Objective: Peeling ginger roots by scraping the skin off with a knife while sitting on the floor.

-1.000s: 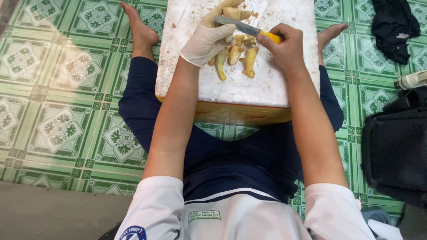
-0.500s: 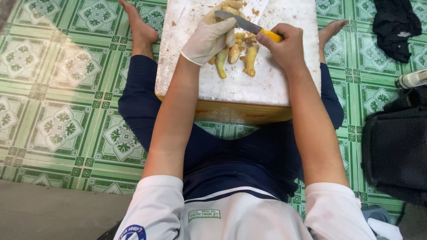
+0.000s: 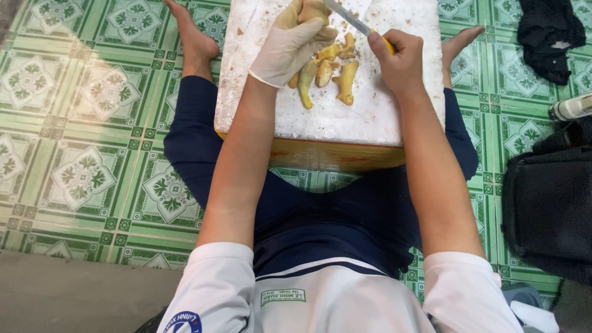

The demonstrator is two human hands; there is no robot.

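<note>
I sit on a tiled floor with a white foam board (image 3: 345, 117) across my legs. My left hand (image 3: 290, 43), in a pale glove, presses down on a yellowish chicken foot at the board's far edge. My bare right hand (image 3: 401, 58) grips a knife (image 3: 354, 21) with a yellow handle, its blade angled toward the gloved hand. Several yellow chicken feet pieces (image 3: 327, 74) lie on the board between my hands.
A black bag (image 3: 549, 209) stands on the floor at the right. A dark cloth (image 3: 549, 37) lies at the top right, with a bottle (image 3: 570, 108) below it. Green patterned tiles (image 3: 86, 135) cover the floor to the left. My bare feet flank the board.
The gloved hand and the knife have shifted slightly toward the far edge of the board. The pieces on the board stay in place.
</note>
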